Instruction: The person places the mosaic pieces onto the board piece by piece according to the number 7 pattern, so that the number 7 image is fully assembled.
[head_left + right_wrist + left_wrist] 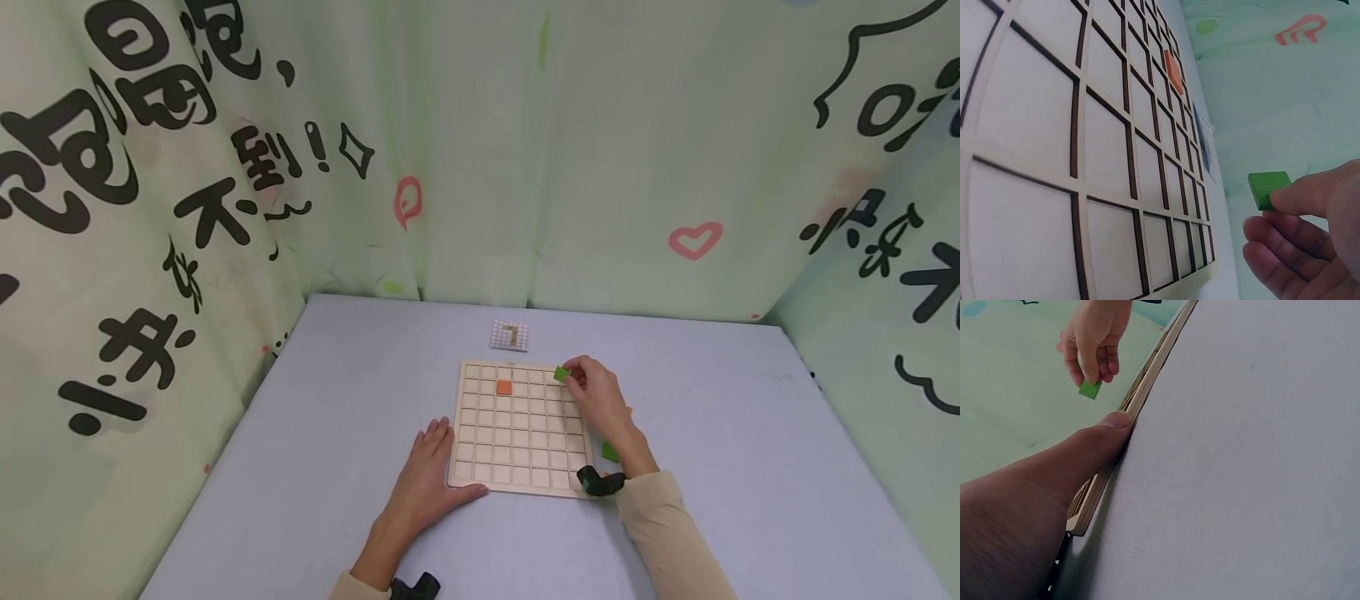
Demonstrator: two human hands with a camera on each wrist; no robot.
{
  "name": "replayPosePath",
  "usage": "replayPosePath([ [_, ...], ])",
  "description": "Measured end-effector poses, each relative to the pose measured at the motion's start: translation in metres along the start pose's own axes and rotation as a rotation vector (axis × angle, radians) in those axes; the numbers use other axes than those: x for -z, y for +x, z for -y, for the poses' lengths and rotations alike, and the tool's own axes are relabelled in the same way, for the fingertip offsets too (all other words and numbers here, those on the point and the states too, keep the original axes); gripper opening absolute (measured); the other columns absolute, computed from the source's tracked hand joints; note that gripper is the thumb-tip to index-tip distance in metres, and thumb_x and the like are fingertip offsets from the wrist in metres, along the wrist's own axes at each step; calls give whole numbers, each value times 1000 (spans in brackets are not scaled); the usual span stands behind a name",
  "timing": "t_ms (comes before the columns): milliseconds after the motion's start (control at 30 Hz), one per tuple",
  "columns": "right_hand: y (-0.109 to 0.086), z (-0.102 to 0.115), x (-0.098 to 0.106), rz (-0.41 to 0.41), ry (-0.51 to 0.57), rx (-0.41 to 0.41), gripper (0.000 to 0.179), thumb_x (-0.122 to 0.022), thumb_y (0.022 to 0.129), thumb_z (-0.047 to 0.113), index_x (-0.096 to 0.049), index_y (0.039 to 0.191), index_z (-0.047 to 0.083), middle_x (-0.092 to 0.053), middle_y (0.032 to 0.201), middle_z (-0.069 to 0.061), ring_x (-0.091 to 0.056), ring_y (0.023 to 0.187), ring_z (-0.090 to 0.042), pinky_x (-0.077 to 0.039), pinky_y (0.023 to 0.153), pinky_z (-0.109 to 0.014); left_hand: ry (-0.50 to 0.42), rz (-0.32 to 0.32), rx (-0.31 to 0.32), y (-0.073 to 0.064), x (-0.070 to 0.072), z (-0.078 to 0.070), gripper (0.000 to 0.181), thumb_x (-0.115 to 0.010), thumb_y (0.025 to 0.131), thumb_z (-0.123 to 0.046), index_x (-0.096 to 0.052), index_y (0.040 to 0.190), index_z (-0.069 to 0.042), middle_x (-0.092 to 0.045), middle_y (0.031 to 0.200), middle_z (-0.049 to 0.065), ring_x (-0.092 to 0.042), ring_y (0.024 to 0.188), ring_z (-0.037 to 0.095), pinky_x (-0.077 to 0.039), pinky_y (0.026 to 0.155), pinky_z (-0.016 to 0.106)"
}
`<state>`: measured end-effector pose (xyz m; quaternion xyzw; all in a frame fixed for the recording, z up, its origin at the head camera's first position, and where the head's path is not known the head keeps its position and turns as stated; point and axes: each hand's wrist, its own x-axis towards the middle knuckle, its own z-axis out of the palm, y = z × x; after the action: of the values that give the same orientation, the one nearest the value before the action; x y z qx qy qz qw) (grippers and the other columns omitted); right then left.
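A wooden grid board (487, 450) lies on the table, its cells framed by thin raised strips. One orange square tile (504, 387) sits in a cell near the far side. My right hand (597, 398) pinches a green square tile (1267, 187) between thumb and fingers, over the board's far right corner. My left hand (429, 471) rests at the near left corner of the board, fingers straight along the left edge. In the left wrist view its thumb (1094, 447) lies against the board's near edge.
Beyond the board lies a small card (509, 335) printed with a grid pattern. Another green piece (610, 452) is on the table to the board's right, partly behind my right forearm, with bits of orange showing nearby. A printed curtain (600, 167) encloses the table.
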<state>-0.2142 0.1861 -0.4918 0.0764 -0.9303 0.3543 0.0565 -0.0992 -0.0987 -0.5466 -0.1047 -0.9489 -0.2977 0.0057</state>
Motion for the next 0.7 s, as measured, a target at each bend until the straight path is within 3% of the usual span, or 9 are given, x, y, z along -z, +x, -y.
replayPosePath([
  [700, 6, 6, -14, 23, 0, 12, 21, -59, 100, 11, -64, 117, 2, -67, 102, -14, -65, 92, -25, -57, 79, -41, 12, 2, 3, 0, 0, 1, 110, -77, 75, -66, -38, 152, 2, -34, 162, 17, -26, 154, 32, -22, 128, 47],
])
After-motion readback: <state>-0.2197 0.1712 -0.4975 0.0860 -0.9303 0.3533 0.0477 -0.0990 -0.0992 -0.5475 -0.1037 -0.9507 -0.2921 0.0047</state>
